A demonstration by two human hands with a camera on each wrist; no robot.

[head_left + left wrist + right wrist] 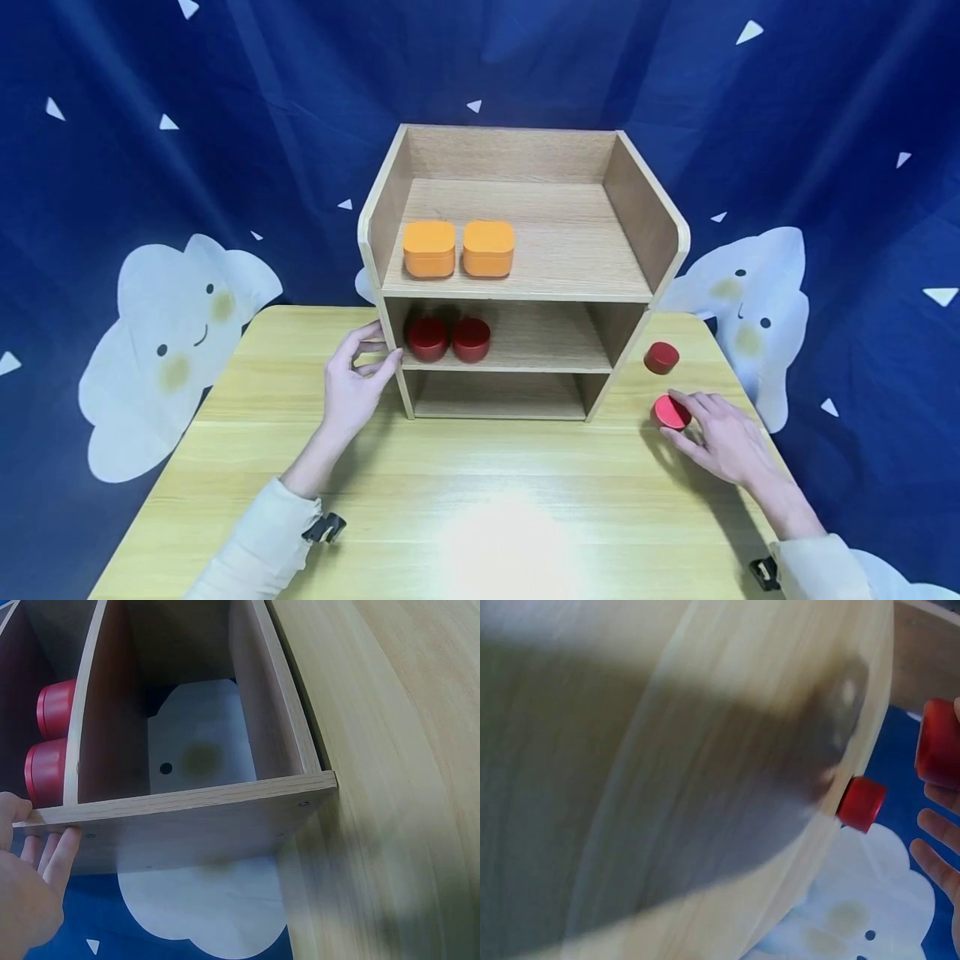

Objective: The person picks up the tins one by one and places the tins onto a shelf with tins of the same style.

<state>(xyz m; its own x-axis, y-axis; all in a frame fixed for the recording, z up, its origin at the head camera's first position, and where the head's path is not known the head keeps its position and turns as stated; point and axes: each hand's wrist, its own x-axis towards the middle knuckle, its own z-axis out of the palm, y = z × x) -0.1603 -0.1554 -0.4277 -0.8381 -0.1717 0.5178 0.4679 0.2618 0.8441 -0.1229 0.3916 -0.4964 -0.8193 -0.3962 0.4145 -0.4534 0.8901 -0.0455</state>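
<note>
My left hand (pixel 352 387) holds the left side panel of a three-tier wooden shelf (pixel 577 237), thumb at the front edge and fingers along the outside. In the left wrist view, that hand (pixel 34 881) is level with the middle tier. To the right of the shelf, my right hand (pixel 726 442) grips a red round tin (pixel 670 412) between thumb and fingers. The right wrist view shows this tin (pixel 936 750) raised above the tabletop. Another red round tin (pixel 662 358) stands on the table just beyond it.
Two red round tins (pixel 428 340) stand side by side at the left of the middle tier. Above them, two orange square tins (pixel 429 250) sit on the top tier. The wooden table (pixel 420 500) ends at a blue curtain (pixel 525 58) with cloud prints.
</note>
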